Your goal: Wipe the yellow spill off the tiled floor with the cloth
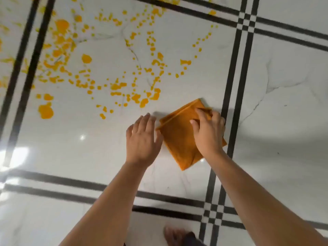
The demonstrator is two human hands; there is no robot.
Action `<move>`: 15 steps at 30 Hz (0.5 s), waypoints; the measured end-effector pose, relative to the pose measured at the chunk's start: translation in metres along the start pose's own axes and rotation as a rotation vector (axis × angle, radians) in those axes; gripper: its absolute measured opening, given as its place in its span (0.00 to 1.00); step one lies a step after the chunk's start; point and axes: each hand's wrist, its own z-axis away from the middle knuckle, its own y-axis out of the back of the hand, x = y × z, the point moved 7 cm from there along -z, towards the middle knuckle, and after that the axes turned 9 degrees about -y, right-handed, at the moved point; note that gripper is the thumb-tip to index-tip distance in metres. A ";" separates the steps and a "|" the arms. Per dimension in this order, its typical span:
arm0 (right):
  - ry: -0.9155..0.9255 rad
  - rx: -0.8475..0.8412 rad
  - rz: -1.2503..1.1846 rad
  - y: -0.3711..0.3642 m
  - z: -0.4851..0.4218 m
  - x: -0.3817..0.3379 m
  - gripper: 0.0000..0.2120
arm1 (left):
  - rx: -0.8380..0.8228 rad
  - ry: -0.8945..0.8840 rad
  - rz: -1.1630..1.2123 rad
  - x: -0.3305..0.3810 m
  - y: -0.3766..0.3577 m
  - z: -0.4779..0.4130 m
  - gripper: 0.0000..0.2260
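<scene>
Centre of frame, slightly right: orange cloth (178, 139), folded to a rough square and lying flat on the white tiled floor (88, 157), one corner pointing to the bottom of the frame. Its right corner reaches the double black lines (237, 82) that run down the right part of the picture.

Right hand (208, 133): palm down on the cloth's right half, fingers close together with their tips at the upper right edge, thumb held out to the left. Flat on the fabric, not gripping (as far as the blur allows).

Left hand (142, 139): palm down just left of the cloth, fingers relaxed and slightly spread, holding nothing. Thumb at or very near the cloth's left edge; contact cannot be told.

Yellow spill (85, 59): blobs and droplets scattered over the upper left and upper centre of the frame, some crossing the black lines at far left. Nearest drops lie just above and left of the cloth, not touching it.

Bottom centre: part of a bare foot (171, 234).
</scene>
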 end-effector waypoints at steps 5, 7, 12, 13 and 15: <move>0.055 0.057 -0.251 -0.001 0.001 -0.005 0.15 | 0.183 -0.070 -0.076 -0.004 0.002 -0.002 0.22; 0.141 0.113 -0.316 0.005 -0.002 -0.019 0.12 | 0.224 -0.038 -0.078 -0.010 0.009 -0.010 0.22; 0.390 0.258 -0.487 0.048 -0.015 -0.072 0.11 | 0.279 0.070 -0.043 -0.025 0.034 -0.014 0.24; 0.401 0.296 -0.472 0.051 -0.021 -0.080 0.14 | 0.273 0.081 -0.050 -0.028 0.036 -0.014 0.24; 0.378 0.280 -0.326 0.041 -0.031 -0.093 0.22 | 0.255 0.108 -0.064 -0.038 0.037 -0.009 0.24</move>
